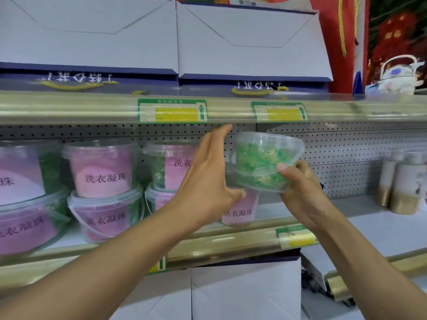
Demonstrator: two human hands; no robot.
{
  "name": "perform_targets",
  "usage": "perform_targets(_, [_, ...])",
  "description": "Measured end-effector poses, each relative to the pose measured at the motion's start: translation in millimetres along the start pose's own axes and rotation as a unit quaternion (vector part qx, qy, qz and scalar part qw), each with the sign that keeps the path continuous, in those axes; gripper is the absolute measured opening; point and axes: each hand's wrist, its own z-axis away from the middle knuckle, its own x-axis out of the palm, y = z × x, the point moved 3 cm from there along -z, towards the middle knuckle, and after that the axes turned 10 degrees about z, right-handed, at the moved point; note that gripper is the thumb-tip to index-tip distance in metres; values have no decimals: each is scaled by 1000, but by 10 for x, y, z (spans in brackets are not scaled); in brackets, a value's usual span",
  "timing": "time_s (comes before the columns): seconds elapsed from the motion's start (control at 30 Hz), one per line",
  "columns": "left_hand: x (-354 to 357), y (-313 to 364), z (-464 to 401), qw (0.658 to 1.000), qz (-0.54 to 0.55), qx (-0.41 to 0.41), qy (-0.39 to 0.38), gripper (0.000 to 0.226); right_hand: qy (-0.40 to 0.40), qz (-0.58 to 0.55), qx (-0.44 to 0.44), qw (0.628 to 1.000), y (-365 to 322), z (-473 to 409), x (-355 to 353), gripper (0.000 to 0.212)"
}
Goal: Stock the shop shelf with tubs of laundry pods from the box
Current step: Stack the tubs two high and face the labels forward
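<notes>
I see the right hand (pixel 302 188) gripping a clear tub (pixel 265 160) of green laundry pods, thumb curled over its near side and the fingers (pixel 305 166) wrapped behind it, mostly hidden by the tub itself. The tub sits just above and left of that hand, in the air in front of the perforated back panel, above a pink-labelled tub (pixel 239 210) standing on the shelf (pixel 381 225). It is tilted: its lid end points up and to the right, its base down toward the left, so its long axis leans rather than standing upright. I can't make out any label on it.

The left hand (pixel 208 179) is just left of the held tub, its fingers (pixel 218 137) straight and spread, holding nothing; I can't tell whether its thumb touches the tub below. That hand covers part of the stacked tubs (pixel 105 167) further left, and the pink-labelled tub is partly hidden behind both hands. The stack at the far left is cut off by the frame edge.
</notes>
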Motion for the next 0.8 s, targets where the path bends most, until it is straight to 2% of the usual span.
perform_targets(0.07, [32, -20, -46, 999, -34, 27, -9, 112, -48, -53, 5, 997, -25, 23, 7, 114])
perform_targets(0.13, [65, -14, -69, 999, -29, 45, -4, 110, -87, -85, 11, 993, -52, 66, 32, 112])
perform_targets(0.2, [68, 25, -81, 998, -4, 61, 13, 104, -119, -106, 9, 987, -78, 111, 40, 95])
perform_targets(0.27, [55, 78, -62, 996, 8, 86, 35, 98, -134, -100, -5, 986, -143, 173, 39, 65])
perform_targets(0.33, [43, 123, -15, 990, -13, 126, 56, 95, -76, -34, -9, 996, -174, 203, -23, 33])
perform_targets(0.37, [47, 133, 12, 987, -31, 144, 63, 95, -24, 15, -11, 1000, -189, 210, -91, 31])
perform_targets(0.43, [61, 132, 50, 979, -71, 171, 83, 96, 73, 107, -47, 990, -288, 281, -224, 49])
perform_targets(0.47, [70, 130, 56, 974, -95, 183, 94, 97, 78, 165, -88, 979, -379, 353, -218, 61])
perform_targets(0.53, [90, 148, 46, 965, -136, 201, 99, 99, -9, 328, -163, 930, -555, 495, -54, 84])
perform_targets(0.6, [111, 181, 16, 958, -161, 220, 91, 104, -63, 500, -199, 840, -608, 537, 109, 104])
perform_targets(0.67, [118, 213, 3, 955, -158, 235, 92, 105, -41, 588, -249, 769, -614, 522, 201, 110])
perform_targets(0.73, [117, 223, 11, 957, -134, 240, 98, 105, 14, 600, -285, 747, -621, 492, 225, 103])
perform_targets(0.8, [86, 212, 28, 959, -116, 240, 97, 103, 53, 585, -298, 753, -612, 465, 204, 97])
